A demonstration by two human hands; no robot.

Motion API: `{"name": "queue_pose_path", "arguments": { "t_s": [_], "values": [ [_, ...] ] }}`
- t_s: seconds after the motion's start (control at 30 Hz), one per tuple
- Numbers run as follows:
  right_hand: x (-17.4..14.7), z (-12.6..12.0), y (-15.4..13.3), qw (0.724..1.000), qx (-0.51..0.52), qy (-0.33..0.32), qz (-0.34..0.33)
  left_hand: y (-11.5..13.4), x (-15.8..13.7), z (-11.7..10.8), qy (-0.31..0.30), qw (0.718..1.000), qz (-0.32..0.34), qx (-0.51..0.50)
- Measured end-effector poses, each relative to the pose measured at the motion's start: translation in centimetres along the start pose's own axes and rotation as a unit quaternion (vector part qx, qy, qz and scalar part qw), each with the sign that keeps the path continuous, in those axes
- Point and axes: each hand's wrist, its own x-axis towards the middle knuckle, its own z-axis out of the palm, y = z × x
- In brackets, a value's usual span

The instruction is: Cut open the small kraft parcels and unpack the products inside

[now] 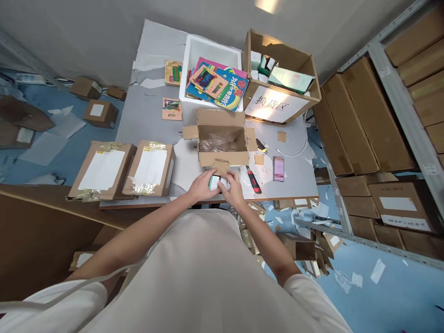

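Near the table's front edge, my left hand [202, 186] and my right hand [233, 188] are closed on a small white box [215, 183] with a green edge. Fingers hide part of it from both sides. Just beyond my hands stands an open cardboard box [224, 158] with its flaps spread. Crumpled clear plastic wrap [217, 142] lies inside that carton. A red and black utility knife [253, 180] rests on the table to the right of my right hand.
Two taped cartons [150, 169] stand on the left of the table [294, 180]. A white foam bin [194, 104] holds books; beside it, a labelled cardboard box [298, 105] holds small boxes. A phone [278, 169] and white cable [300, 153] lie right. Loaded shelves [378, 64] flank the table.
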Motion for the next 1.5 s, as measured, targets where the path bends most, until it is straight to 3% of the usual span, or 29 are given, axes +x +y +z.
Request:
{"name": "queue_pose_path", "arguments": {
  "t_s": [0.1, 0.2, 0.37, 0.47, 0.53, 0.63, 0.77, 0.9, 1.0, 1.13, 1.3, 1.5],
  "values": [
    [0.4, 0.5, -1.1, 0.998, -0.021, -0.004, 0.065, 0.0, -0.1, 0.0, -0.019, 0.999, -0.004, -0.04],
    [1.0, 0.5, -1.7, 0.997, -0.024, -0.022, 0.076, -0.7, -0.4, -0.5, -0.035, 0.996, -0.024, -0.08],
    [0.5, 0.1, -1.2, 0.997, -0.048, -0.056, 0.016, -1.7, -0.9, -1.2, -0.019, 0.998, -0.018, -0.051],
    [-0.2, -0.3, 0.1, 0.999, 0.007, -0.03, -0.031, -1.7, -1.0, -1.6, 0.005, 0.997, 0.05, 0.054],
    [-0.7, -0.9, 1.2, 0.998, 0.024, -0.013, -0.052, -1.4, -1.0, -2.0, -0.033, 0.986, 0.117, 0.111],
    [-1.2, -2.0, 2.1, 0.995, -0.055, -0.017, -0.085, -1.2, -0.7, -2.2, -0.089, 0.972, 0.17, 0.134],
    [-1.0, -2.6, 0.1, 0.957, -0.209, -0.125, -0.159, -1.6, -0.4, -1.4, -0.081, 0.978, 0.135, 0.135],
    [0.0, -1.5, -3.6, 0.94, -0.311, -0.136, -0.039, -2.0, -0.4, 0.1, -0.062, 0.984, 0.106, 0.132],
    [1.0, -0.4, -5.1, 0.932, -0.323, -0.16, 0.044, -2.1, -0.5, 0.8, -0.04, 0.987, 0.104, 0.114],
    [2.0, -0.3, -5.7, 0.921, -0.327, -0.198, 0.075, -2.1, -0.6, 1.0, -0.022, 0.989, 0.104, 0.102],
    [0.8, -3.9, -7.0, 0.939, -0.308, -0.156, 0.004, -2.1, -0.7, 1.2, -0.003, 0.992, 0.094, 0.085],
    [2.6, -13.6, -8.6, 0.984, -0.117, 0.006, -0.132, -1.7, -1.0, 0.7, 0.005, 0.992, 0.094, 0.081]
  ]
}}
